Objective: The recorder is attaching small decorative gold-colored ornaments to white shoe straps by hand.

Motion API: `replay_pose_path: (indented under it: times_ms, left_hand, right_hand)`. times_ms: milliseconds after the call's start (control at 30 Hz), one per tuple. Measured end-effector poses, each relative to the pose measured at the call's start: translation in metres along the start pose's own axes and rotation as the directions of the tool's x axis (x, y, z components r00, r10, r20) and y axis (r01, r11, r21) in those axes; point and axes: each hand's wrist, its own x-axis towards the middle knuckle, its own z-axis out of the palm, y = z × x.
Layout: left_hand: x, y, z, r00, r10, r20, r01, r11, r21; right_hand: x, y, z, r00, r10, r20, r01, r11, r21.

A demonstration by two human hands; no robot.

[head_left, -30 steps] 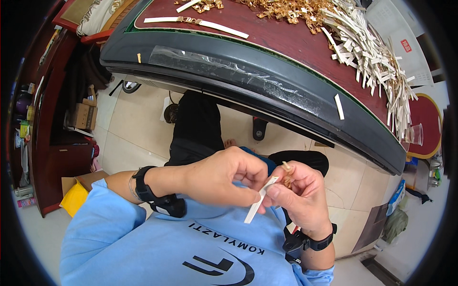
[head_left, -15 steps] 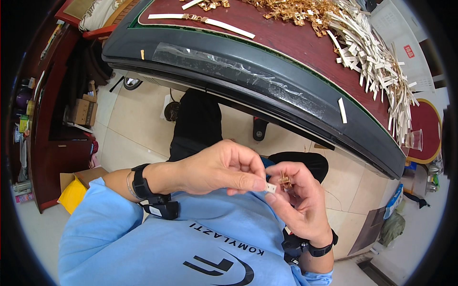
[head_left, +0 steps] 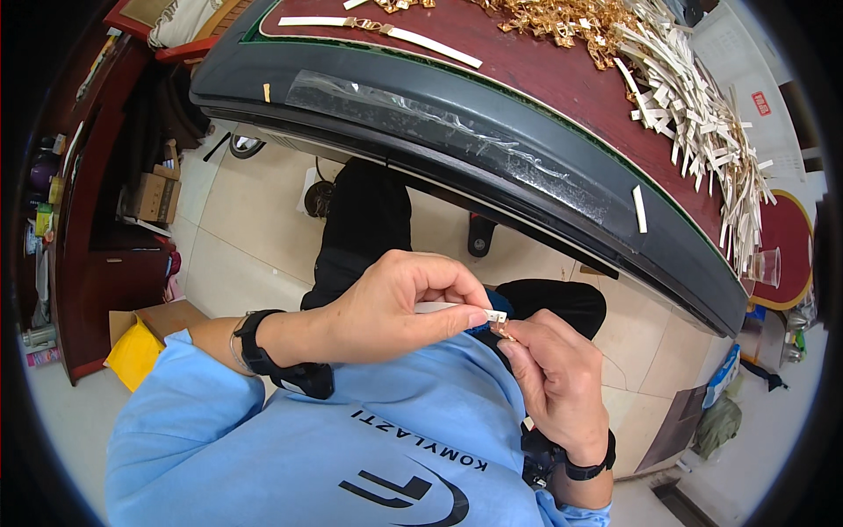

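Above my lap, my left hand [head_left: 408, 303] pinches a white strap [head_left: 497, 315] between thumb and fingers, its holed end sticking out to the right. My right hand [head_left: 558, 364] grips a small gold-coloured metal buckle [head_left: 501, 330] with thumb and forefinger, right at that strap end. Buckle and strap end seem to touch; whether they are joined I cannot tell. On the dark red tabletop [head_left: 527, 83] ahead lies a pair of white straps [head_left: 435, 46] linked by a gold buckle [head_left: 367, 25].
A heap of gold buckles [head_left: 584, 25] and a big pile of white straps [head_left: 694, 114] cover the table's far right. One loose strap [head_left: 639, 209] lies on its padded dark edge [head_left: 421, 132]. A clear plastic cup [head_left: 764, 267] stands at right; a cardboard box [head_left: 171, 321] sits at left.
My right hand has turned over and brought the buckle to the strap end. My left hand has shifted slightly up, still pinching the strap.
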Motion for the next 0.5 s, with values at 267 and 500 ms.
replay_pose_path:
  times_ms: [267,500]
  left_hand:
    - [0.000,0.005,-0.001,1.000,-0.021,0.001,0.021,0.999,0.042]
    - [0.003,-0.004,-0.007,0.993,-0.098,0.063,0.107,0.982,-0.155]
  right_hand:
    - [0.001,-0.001,0.002,0.997,-0.071,0.015,0.072,0.967,-0.242]
    - [0.003,-0.004,0.000,0.993,-0.105,0.055,0.115,0.960,-0.253]
